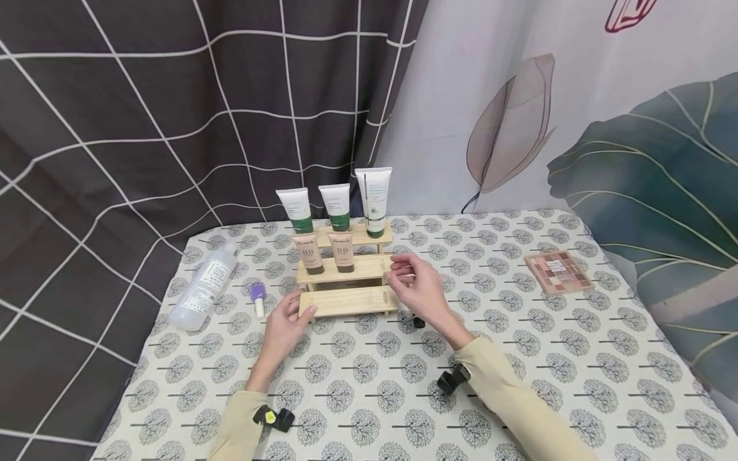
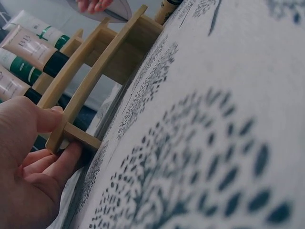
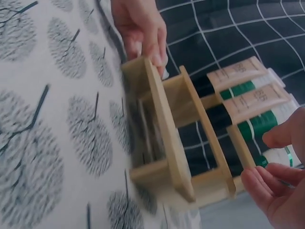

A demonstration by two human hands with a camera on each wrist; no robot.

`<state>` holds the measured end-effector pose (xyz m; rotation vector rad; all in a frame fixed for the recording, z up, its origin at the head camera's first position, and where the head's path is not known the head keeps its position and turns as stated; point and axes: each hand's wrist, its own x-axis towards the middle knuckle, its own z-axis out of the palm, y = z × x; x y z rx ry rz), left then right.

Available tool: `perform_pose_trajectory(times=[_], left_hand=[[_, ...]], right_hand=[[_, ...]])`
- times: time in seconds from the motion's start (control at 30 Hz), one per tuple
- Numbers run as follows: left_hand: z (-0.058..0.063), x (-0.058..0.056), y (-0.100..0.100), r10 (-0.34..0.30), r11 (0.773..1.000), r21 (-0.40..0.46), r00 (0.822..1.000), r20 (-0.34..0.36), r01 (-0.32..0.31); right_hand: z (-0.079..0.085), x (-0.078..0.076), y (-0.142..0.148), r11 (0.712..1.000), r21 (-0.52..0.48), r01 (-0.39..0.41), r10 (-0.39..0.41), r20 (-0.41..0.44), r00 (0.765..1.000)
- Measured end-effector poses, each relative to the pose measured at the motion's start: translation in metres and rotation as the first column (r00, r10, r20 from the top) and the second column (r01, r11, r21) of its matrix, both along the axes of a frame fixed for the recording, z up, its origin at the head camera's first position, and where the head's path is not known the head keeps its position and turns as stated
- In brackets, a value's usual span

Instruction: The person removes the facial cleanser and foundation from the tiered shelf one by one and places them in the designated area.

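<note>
The 3-tier wooden rack (image 1: 364, 271) stood toward the far edge of the worktop (image 1: 490, 384), long axis running left to right. The left hand (image 1: 284, 323), nearer, pinched its front left corner; the right hand (image 1: 419, 287), thumb and fingers parted, held nothing just beside the right end, contact unclear.

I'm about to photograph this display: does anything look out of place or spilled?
The clear bottle lies on its side, left of the wooden rack, odd since the tubes on it stand upright. No spill is visible.
</note>
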<state>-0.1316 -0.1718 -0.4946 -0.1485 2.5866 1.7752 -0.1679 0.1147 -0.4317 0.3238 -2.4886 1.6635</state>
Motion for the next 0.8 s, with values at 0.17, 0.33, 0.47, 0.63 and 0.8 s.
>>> perform_pose_trajectory(times=[0.17, 0.33, 0.47, 0.63, 0.8], left_hand=[[-0.001, -0.001, 0.000, -0.002, 1.000, 0.007, 1.000, -0.007, 0.002], [-0.001, -0.001, 0.000, -0.006, 1.000, 0.016, 1.000, -0.004, 0.006], [0.000, 0.000, 0.000, -0.002, 1.000, 0.019, 1.000, 0.004, 0.001], [-0.001, 0.001, 0.001, 0.001, 1.000, 0.020, 1.000, 0.009, -0.001], [-0.002, 0.000, 0.001, 0.004, 1.000, 0.023, 1.000, -0.002, -0.004]], right_hand=[[0.004, -0.010, -0.018, 0.994, -0.079, -0.072, 0.077, 0.056, 0.995], [0.006, -0.021, -0.034, 0.979, -0.160, -0.123, 0.136, 0.073, 0.988], [0.005, -0.028, -0.046, 0.967, -0.201, -0.154, 0.173, 0.079, 0.982], [0.000, -0.033, -0.059, 0.969, -0.210, -0.133, 0.159, 0.112, 0.981], [-0.003, -0.036, -0.067, 0.974, -0.206, -0.099, 0.126, 0.123, 0.984]])
